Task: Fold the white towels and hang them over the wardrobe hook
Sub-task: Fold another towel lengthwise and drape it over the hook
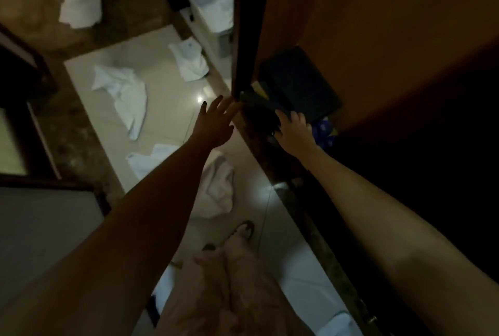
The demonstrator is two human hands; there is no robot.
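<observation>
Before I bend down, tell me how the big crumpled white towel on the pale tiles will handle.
The towel lies in soft creases, so it is probably floppy and will drape from wherever it is gripped. It stretches long across the floor tiles, so one end likely trails when lifted. Being cloth, it seems light and unbreakable.
</observation>
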